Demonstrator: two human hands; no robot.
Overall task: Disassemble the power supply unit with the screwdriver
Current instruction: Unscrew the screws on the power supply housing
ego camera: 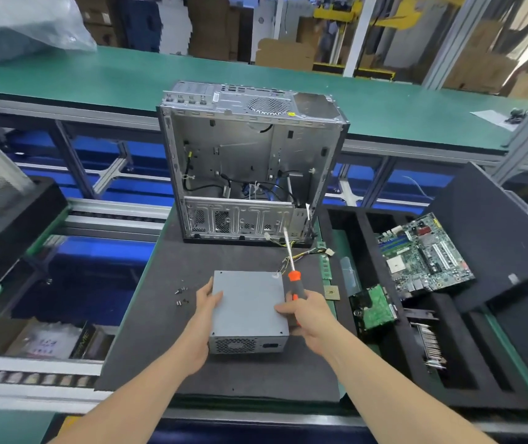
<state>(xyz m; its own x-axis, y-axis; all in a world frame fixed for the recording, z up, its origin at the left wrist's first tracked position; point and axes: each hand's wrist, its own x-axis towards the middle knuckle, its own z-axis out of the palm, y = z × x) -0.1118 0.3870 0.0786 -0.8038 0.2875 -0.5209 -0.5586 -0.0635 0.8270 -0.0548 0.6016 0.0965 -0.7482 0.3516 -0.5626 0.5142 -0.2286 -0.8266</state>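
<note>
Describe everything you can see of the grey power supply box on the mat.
The grey metal power supply box lies flat on the dark foam mat, plain lid up. Its near face shows a honeycomb vent and a dark socket. Yellow and black wires leave its far right corner. The left hand grips its left edge; the right hand, holding the orange-and-black screwdriver, touches its right edge.

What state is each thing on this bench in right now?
power supply unit: closed, lying flat on the mat
screwdriver: held, tip pointing away from the unit
left hand: holds the unit's left edge
right hand: grips the screwdriver handle
computer case: upright, side open
screws: loose on the mat
motherboard: out of the case, in the foam tray
</note>
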